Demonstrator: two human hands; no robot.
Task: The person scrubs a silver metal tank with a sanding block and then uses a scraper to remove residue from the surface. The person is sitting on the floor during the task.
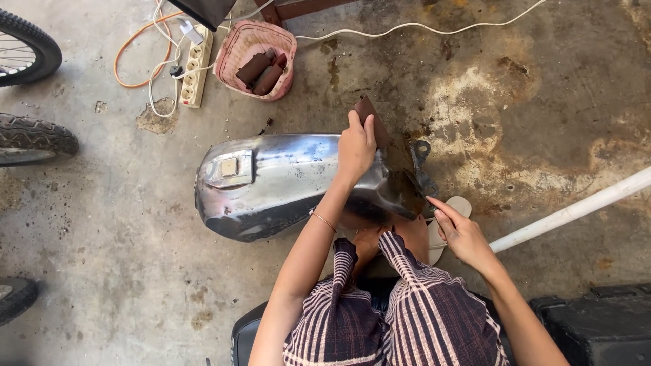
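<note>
Fingers of the left hand pinch a brown sanding sheet flat against the bare metal fuel tank, which lies on its side mid-floor. Right hand, fingers loosely extended, steadies the tank's rear edge, holding nothing. A pink basket holds spare rolls; its contents are unclear.

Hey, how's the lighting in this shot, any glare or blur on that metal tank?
Head view: soft daylight, sharp focus throughout; bright glare streaks along the top of the bare metal fuel tank; its underside falls into shadow; left hand pressing brown sandpaper shows no motion blur; mild wide-angle bending at the edges.
</note>
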